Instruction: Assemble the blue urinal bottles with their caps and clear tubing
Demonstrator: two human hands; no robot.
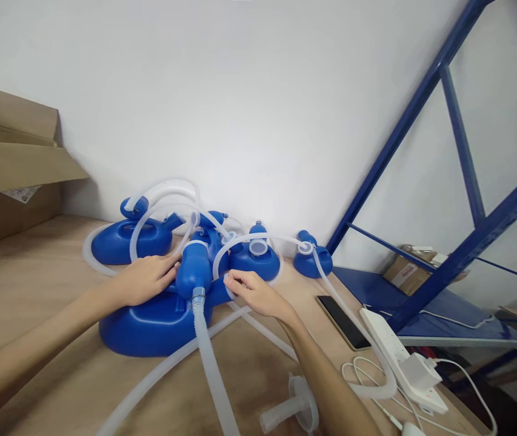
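Observation:
A large blue plastic bottle (149,327) lies on the wooden table, its neck pointing right. Over it sits a blue bulb-shaped piece (194,269), from which a ribbed translucent hose (210,357) runs down toward me. My left hand (146,278) rests over the bottle's handle, fingertips against the left side of the bulb piece; what it grips is hidden. With bent, closed fingers, my right hand (251,290) pinches the whitish rim at the end of the bottle's neck. A translucent funnel-like part (301,406) lies beside my right forearm.
Several blue bottles (133,242) with looping tubes stand along the white wall. On the right are a phone (343,322), a power strip (388,342) with cables, and a blue metal frame (403,115). A cardboard box (17,163) stands at the left.

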